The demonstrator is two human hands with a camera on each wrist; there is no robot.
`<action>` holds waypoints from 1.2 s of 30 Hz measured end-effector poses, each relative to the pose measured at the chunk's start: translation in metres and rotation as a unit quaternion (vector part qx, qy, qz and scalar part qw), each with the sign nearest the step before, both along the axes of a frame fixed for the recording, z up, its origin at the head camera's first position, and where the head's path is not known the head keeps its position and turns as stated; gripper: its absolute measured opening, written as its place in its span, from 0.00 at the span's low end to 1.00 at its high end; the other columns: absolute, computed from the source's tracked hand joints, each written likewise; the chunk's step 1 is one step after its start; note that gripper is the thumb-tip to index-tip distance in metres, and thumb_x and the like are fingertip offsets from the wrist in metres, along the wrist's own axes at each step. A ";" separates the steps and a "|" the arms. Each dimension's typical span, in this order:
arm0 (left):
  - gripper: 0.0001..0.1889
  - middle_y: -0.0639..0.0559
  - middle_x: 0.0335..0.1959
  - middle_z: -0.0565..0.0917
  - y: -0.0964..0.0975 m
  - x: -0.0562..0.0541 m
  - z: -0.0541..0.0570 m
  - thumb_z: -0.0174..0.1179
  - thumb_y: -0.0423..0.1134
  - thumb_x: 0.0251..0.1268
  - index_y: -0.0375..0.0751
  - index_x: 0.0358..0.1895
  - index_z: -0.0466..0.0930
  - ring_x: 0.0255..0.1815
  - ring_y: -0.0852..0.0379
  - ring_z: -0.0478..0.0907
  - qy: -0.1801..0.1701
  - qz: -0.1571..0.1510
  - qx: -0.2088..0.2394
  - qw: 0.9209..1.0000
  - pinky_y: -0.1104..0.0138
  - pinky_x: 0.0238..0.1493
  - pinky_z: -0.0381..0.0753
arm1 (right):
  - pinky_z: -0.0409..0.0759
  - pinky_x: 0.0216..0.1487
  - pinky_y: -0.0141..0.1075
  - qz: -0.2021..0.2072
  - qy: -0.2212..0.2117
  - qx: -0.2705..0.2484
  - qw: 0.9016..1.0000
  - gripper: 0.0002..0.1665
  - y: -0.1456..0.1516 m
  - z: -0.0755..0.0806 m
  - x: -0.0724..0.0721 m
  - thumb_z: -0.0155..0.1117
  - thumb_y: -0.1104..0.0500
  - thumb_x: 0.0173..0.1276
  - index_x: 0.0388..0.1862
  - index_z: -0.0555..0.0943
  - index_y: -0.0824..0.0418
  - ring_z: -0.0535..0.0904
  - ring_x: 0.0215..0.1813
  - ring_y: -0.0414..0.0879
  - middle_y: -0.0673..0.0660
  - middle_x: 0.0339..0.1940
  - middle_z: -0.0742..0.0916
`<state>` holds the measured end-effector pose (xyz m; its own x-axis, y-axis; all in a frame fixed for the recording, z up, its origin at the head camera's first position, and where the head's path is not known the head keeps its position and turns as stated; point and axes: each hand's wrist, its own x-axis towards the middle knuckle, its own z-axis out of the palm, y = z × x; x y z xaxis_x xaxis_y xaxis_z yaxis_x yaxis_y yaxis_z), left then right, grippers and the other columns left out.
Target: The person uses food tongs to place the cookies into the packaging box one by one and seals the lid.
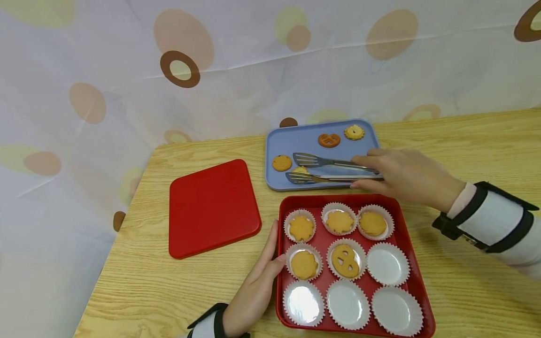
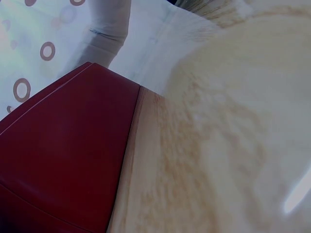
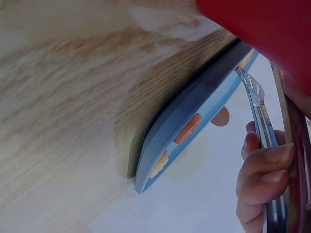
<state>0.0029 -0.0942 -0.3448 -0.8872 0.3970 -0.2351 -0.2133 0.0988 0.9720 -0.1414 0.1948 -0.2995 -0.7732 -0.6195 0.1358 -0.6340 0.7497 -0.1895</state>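
My right hand (image 1: 412, 176) grips metal tongs (image 1: 334, 178) with slotted spatula-like ends above the blue tray (image 1: 276, 138). In the right wrist view, curled fingers (image 3: 262, 177) wrap round the tongs' arms. The tongs' ends are parted, with a pale cookie (image 1: 301, 169) partly hidden between them; whether they touch it I cannot tell. On the same tray lie a round cookie (image 1: 282, 163), a brown pretzel cookie (image 1: 329, 140) and a crimped cookie (image 1: 354, 132). My left hand (image 1: 255, 286) rests along the left wall of the red baking tin (image 1: 281, 300), fingers straight, thumb at the rim.
Paper cups in the tin hold several cookies, including a pretzel-shaped one (image 1: 345, 261); several cups, such as the front middle cup (image 1: 348, 304), are bare. A red square lid (image 1: 214, 209) lies left on the wooden table (image 1: 139, 281). A patterned cloth (image 1: 236, 61) hangs behind.
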 end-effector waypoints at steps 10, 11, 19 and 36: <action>0.33 0.58 0.79 0.38 -0.001 0.001 0.000 0.37 0.40 0.78 0.55 0.79 0.33 0.78 0.53 0.34 0.002 0.000 -0.003 1.000 0.49 0.74 0.40 | 0.83 0.38 0.47 -0.019 -0.019 -0.012 1.000 0.31 0.006 0.004 0.005 0.72 0.45 0.59 0.55 0.82 0.63 0.82 0.38 0.49 0.58 0.42 0.86; 0.33 0.58 0.79 0.38 -0.001 0.001 0.001 0.37 0.40 0.78 0.55 0.79 0.33 0.78 0.53 0.34 0.001 0.000 -0.003 1.000 0.49 0.74 0.40 | 0.83 0.40 0.49 -0.020 -0.020 -0.014 1.000 0.31 0.007 0.004 0.006 0.72 0.45 0.59 0.56 0.81 0.63 0.83 0.40 0.51 0.60 0.44 0.86; 0.33 0.58 0.79 0.37 -0.001 0.002 0.001 0.37 0.40 0.78 0.55 0.79 0.33 0.78 0.54 0.33 0.004 0.002 -0.007 1.000 0.49 0.74 0.39 | 0.81 0.32 0.41 -0.020 0.000 -0.020 1.000 0.32 0.014 0.012 0.013 0.75 0.46 0.55 0.54 0.82 0.62 0.79 0.35 0.46 0.56 0.40 0.86; 0.33 0.58 0.79 0.38 0.000 0.000 0.000 0.37 0.39 0.78 0.55 0.79 0.33 0.78 0.54 0.33 0.005 0.002 -0.005 1.000 0.49 0.74 0.39 | 0.58 0.20 0.28 -0.057 0.066 0.007 0.996 0.34 0.063 0.030 0.050 0.81 0.46 0.41 0.50 0.85 0.55 0.57 0.19 0.30 0.41 0.24 0.69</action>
<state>0.0030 -0.0938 -0.3448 -0.8916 0.3904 -0.2295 -0.2036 0.1072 0.9732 -0.0909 0.2577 -0.2698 -0.8143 -0.5314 0.2334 -0.5637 0.8199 -0.0997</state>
